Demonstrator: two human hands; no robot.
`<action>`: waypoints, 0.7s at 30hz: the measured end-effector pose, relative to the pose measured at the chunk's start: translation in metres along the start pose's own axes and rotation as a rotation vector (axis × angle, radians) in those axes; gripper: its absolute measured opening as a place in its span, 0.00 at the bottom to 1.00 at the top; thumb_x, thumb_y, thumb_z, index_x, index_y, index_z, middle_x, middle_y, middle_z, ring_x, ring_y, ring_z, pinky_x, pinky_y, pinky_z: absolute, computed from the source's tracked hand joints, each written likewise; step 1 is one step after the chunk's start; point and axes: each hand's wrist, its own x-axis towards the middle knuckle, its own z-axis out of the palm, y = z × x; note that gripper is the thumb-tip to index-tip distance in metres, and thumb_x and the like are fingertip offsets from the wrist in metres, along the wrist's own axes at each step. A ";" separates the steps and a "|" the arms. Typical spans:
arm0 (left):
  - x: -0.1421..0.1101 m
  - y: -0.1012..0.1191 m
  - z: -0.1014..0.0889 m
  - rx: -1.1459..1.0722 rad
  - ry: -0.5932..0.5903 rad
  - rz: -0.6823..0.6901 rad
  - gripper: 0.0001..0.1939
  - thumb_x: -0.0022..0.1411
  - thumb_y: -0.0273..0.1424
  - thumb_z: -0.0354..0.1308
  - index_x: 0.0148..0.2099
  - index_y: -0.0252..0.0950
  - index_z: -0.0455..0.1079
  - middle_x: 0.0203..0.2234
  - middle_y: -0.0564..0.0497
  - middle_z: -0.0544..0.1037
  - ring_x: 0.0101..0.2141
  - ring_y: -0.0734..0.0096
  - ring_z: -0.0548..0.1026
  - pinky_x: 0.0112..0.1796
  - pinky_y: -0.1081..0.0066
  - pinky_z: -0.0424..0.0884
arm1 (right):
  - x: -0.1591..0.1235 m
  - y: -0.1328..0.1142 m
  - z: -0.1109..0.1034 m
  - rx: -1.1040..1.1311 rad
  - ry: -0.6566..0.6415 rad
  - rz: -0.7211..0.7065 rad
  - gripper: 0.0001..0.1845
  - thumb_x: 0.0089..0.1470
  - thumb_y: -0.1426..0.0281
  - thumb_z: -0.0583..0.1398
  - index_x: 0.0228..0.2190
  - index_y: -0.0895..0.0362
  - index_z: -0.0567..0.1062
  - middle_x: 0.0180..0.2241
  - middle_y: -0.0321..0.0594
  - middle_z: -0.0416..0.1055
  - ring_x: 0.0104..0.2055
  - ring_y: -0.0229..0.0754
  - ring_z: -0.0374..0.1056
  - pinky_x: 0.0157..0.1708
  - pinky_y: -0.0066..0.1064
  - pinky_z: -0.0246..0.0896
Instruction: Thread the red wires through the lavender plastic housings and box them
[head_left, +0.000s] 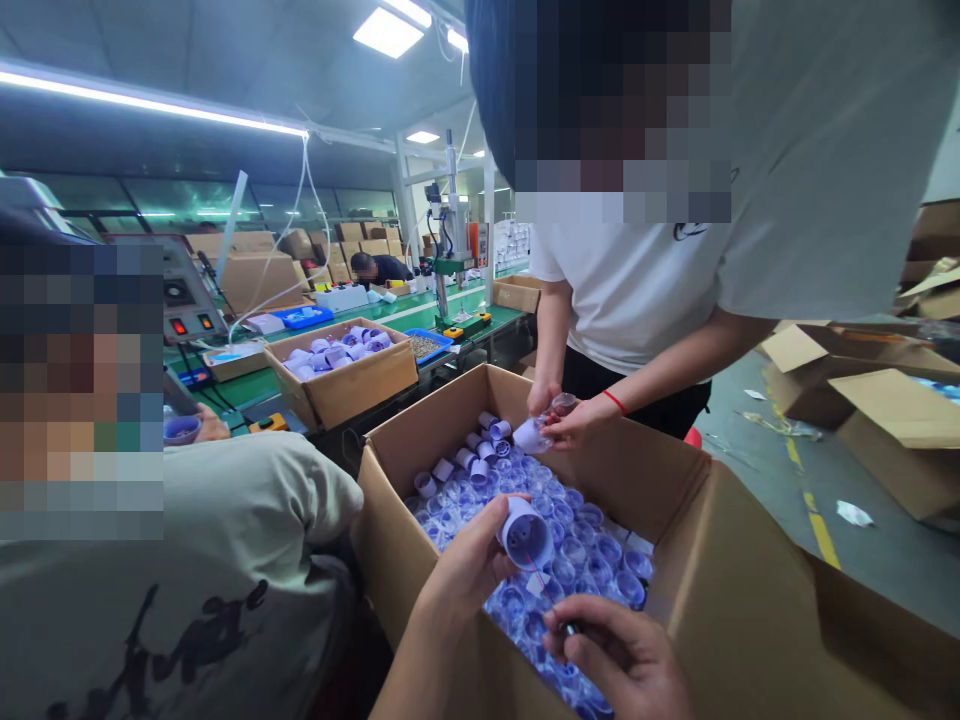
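My left hand (480,545) is closed around a light purple plastic cup (527,530), its open end tilted toward me. A thin red wire (541,575) runs from inside this cup down toward my right hand (611,650). Between the fingers and thumb of that hand is a small dark part with a shiny end (571,628); its kind I cannot make out. Both hands are above a large cardboard box (697,560) with many clear and purple cups (577,550) inside. Several solid purple cups (465,458) lie near its far left corner.
Across the box, a co-worker's hands (559,415) hold a purple cup and a clear one. Another person (225,560) sits close on my left. Behind stand a smaller box of purple parts (352,385), a press (450,250) and a green bench (480,300). Open cartons (900,410) stand at right.
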 end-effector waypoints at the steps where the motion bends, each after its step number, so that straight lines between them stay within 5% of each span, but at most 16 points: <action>1: 0.000 0.000 0.000 0.004 -0.002 0.003 0.24 0.53 0.43 0.68 0.46 0.31 0.75 0.27 0.50 0.77 0.25 0.77 0.72 0.24 0.80 0.70 | 0.001 0.003 -0.004 -0.035 -0.029 0.013 0.09 0.51 0.58 0.67 0.33 0.47 0.82 0.31 0.38 0.81 0.33 0.41 0.78 0.35 0.24 0.73; 8: 0.002 -0.001 -0.002 0.011 0.015 -0.004 0.27 0.46 0.45 0.71 0.45 0.34 0.76 0.28 0.52 0.76 0.25 0.78 0.71 0.25 0.80 0.67 | 0.009 -0.002 -0.012 -0.587 0.038 -0.135 0.09 0.58 0.63 0.59 0.34 0.50 0.80 0.35 0.39 0.78 0.39 0.42 0.75 0.42 0.29 0.70; 13: 0.004 -0.005 -0.002 0.017 0.025 0.002 0.35 0.36 0.49 0.74 0.45 0.34 0.76 0.26 0.54 0.75 0.24 0.79 0.69 0.24 0.80 0.65 | 0.008 -0.011 -0.012 -0.920 0.141 -0.281 0.14 0.60 0.67 0.53 0.37 0.51 0.78 0.33 0.40 0.76 0.36 0.44 0.75 0.36 0.33 0.71; 21: -0.001 -0.011 0.010 0.001 0.026 -0.049 0.22 0.53 0.42 0.68 0.45 0.33 0.75 0.28 0.52 0.75 0.27 0.77 0.72 0.27 0.78 0.68 | 0.011 -0.013 -0.007 -1.243 0.182 -0.536 0.16 0.61 0.75 0.50 0.47 0.54 0.71 0.36 0.43 0.76 0.36 0.45 0.75 0.33 0.33 0.72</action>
